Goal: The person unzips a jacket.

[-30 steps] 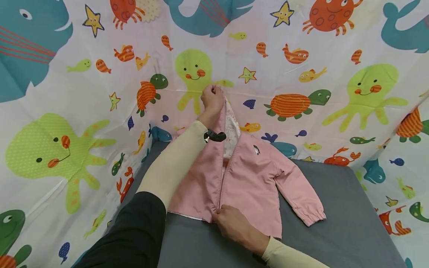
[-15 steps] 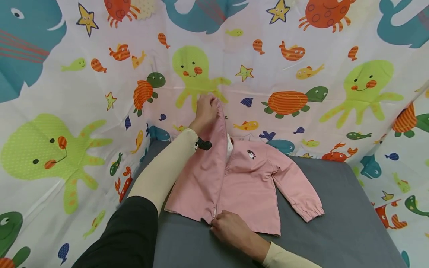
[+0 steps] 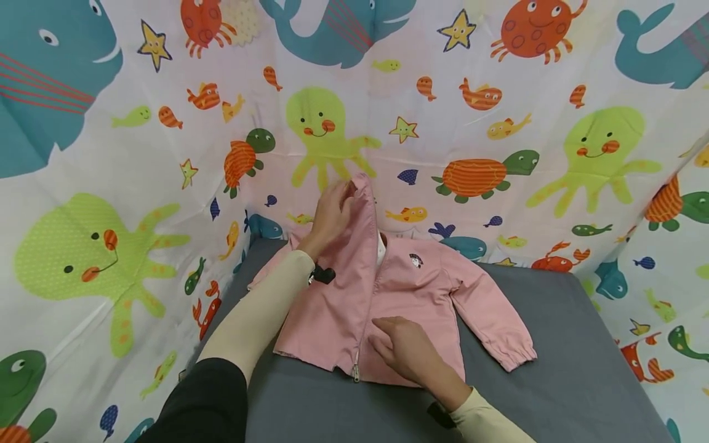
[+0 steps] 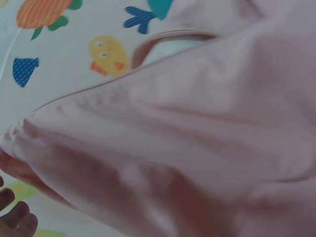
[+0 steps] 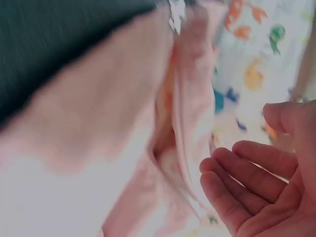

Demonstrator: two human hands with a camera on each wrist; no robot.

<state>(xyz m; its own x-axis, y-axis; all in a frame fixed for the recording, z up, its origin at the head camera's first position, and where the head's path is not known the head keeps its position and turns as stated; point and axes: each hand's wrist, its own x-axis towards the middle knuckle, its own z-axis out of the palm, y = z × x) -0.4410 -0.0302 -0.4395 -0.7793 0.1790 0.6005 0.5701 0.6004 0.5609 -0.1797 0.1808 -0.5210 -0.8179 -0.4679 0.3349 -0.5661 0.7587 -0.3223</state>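
A pink hooded jacket (image 3: pixel 412 295) lies front up, its near hem toward me. Its raised collar or hood peak (image 3: pixel 364 191) points up beside my left hand (image 3: pixel 330 215). In the left wrist view the fingertips (image 4: pixel 19 213) are loosely bent, a little apart from the cloth. Above the jacket's lower front is my right hand (image 3: pixel 412 351), fingers (image 5: pixel 247 177) extended and thumb apart, with nothing in them. A metal zip slider (image 3: pixel 356 371) hangs at the bottom of the front opening. The opening's two edges meet at the slider and gape above it in the right wrist view.
The jacket lies on a grey surface (image 3: pixel 554 320). White cloth walls (image 3: pixel 443 37) printed with sea animals stand behind it and on both sides. The right-hand sleeve (image 3: pixel 493 307) spreads outward; the other is mostly behind my left arm.
My left hand has come down and left with the peak, and its fingers have loosened off it. My right hand has let go of the zip at the hem and lifted up and right.
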